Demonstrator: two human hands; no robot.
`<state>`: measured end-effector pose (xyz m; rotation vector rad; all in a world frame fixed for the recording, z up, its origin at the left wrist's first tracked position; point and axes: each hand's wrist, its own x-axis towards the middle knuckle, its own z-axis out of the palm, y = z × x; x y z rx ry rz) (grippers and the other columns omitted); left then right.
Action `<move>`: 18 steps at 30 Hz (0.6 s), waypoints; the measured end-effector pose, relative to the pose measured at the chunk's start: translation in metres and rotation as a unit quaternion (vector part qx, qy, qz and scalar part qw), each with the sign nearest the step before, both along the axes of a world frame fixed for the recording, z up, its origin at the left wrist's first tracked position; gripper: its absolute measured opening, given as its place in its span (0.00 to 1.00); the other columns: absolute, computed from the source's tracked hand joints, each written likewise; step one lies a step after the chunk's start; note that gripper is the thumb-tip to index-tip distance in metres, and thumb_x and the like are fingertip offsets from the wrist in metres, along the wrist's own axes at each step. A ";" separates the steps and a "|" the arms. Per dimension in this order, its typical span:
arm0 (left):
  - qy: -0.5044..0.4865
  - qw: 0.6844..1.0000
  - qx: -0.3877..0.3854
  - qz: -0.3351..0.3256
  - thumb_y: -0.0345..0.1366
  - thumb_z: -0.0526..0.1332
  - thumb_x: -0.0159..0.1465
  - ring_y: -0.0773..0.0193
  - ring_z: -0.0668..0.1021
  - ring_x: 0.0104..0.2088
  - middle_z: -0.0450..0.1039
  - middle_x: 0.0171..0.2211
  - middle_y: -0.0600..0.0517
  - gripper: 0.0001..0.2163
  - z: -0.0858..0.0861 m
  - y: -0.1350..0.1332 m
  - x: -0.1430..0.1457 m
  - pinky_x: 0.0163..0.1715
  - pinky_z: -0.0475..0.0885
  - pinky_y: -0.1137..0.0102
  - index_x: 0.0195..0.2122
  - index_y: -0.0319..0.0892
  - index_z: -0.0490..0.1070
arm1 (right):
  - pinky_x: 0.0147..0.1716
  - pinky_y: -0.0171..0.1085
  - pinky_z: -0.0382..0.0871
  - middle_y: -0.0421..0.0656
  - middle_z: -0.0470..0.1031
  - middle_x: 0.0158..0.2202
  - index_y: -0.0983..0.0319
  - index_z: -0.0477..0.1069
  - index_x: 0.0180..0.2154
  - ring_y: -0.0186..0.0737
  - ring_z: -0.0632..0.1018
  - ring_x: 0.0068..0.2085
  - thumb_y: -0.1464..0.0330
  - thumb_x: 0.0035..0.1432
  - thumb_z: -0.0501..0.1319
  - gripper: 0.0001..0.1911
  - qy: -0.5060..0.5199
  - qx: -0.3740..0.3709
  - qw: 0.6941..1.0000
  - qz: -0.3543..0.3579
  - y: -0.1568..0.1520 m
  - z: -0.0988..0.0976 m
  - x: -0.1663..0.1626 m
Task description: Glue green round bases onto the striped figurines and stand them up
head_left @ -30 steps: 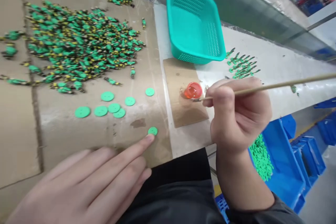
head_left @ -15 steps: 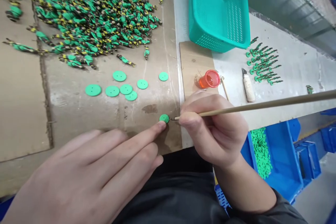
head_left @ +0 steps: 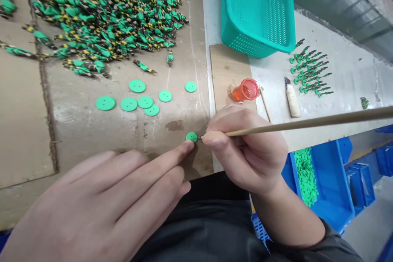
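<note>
My left hand [head_left: 116,196] lies flat on the cardboard, fingers stretched, with the index fingertip pressing the near edge of a small green disc [head_left: 192,136]. My right hand [head_left: 248,151] is closed round a long thin wooden stick [head_left: 307,123], held like a pen. The stick's tip touches the right edge of that disc. A small orange cup [head_left: 245,90] stands just beyond my right hand on a brown card.
Several more green discs [head_left: 138,100] lie on the cardboard, with a big heap of green, yellow and black small figures [head_left: 101,16] behind. A teal basket [head_left: 258,8], a knife [head_left: 291,98], rows of green pieces [head_left: 310,71] and a blue bin of green discs [head_left: 307,176] are at right.
My right hand brought the stick's tip from the orange cup down to the green disc under my left index finger. The view shifted slightly.
</note>
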<state>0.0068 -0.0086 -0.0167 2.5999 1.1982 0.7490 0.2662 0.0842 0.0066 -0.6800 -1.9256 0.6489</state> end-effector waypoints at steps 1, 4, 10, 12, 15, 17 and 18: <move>0.001 1.000 -0.003 0.001 0.32 0.67 0.79 0.55 0.79 0.40 0.87 0.64 0.54 0.07 0.001 0.000 0.000 0.41 0.69 0.49 0.53 0.51 0.80 | 0.35 0.39 0.85 0.38 0.86 0.35 0.53 0.78 0.42 0.38 0.88 0.35 0.74 0.74 0.71 0.09 -0.004 0.000 1.000 -0.002 0.000 0.000 0.000; 0.000 1.000 -0.004 0.002 0.32 0.67 0.79 0.55 0.79 0.41 0.87 0.64 0.54 0.07 0.001 0.000 0.000 0.41 0.69 0.50 0.55 0.50 0.79 | 0.35 0.40 0.85 0.39 0.86 0.35 0.56 0.78 0.42 0.39 0.87 0.35 0.74 0.74 0.72 0.08 -0.006 -0.004 1.000 -0.002 0.000 0.001 0.001; -0.007 1.000 -0.002 0.010 0.33 0.64 0.81 0.55 0.80 0.39 0.89 0.61 0.53 0.06 0.001 0.001 0.003 0.40 0.69 0.49 0.55 0.51 0.78 | 0.37 0.38 0.84 0.42 0.86 0.36 0.60 0.79 0.42 0.39 0.87 0.37 0.77 0.70 0.75 0.09 0.011 -0.011 1.000 0.011 -0.002 -0.001 0.002; -0.007 1.000 -0.008 0.008 0.33 0.65 0.81 0.55 0.80 0.39 0.88 0.64 0.53 0.06 0.001 0.001 0.003 0.39 0.68 0.49 0.55 0.51 0.78 | 0.38 0.39 0.83 0.41 0.85 0.36 0.61 0.79 0.42 0.39 0.86 0.37 0.78 0.68 0.75 0.09 0.018 -0.022 1.000 -0.001 -0.004 -0.003 0.002; -0.006 1.000 -0.017 0.004 0.33 0.64 0.82 0.55 0.81 0.40 0.87 0.68 0.53 0.06 0.002 0.001 0.004 0.40 0.69 0.49 0.55 0.50 0.78 | 0.34 0.41 0.80 0.40 0.83 0.34 0.61 0.80 0.43 0.38 0.83 0.33 0.78 0.68 0.75 0.09 0.028 -0.025 0.999 -0.026 -0.005 -0.004 0.002; -0.012 1.000 -0.023 0.011 0.32 0.64 0.81 0.56 0.81 0.38 0.87 0.67 0.54 0.06 0.001 0.000 0.004 0.40 0.69 0.50 0.54 0.50 0.78 | 0.32 0.42 0.79 0.40 0.82 0.34 0.61 0.81 0.44 0.39 0.82 0.32 0.79 0.68 0.74 0.09 0.033 -0.011 0.999 -0.032 -0.004 -0.006 0.002; -0.016 0.999 -0.030 0.016 0.32 0.64 0.81 0.56 0.81 0.38 0.87 0.67 0.54 0.06 0.001 0.000 0.004 0.40 0.70 0.50 0.53 0.51 0.79 | 0.33 0.42 0.79 0.40 0.83 0.35 0.60 0.81 0.44 0.39 0.83 0.33 0.80 0.68 0.73 0.10 0.037 -0.006 0.999 -0.034 -0.004 -0.006 0.002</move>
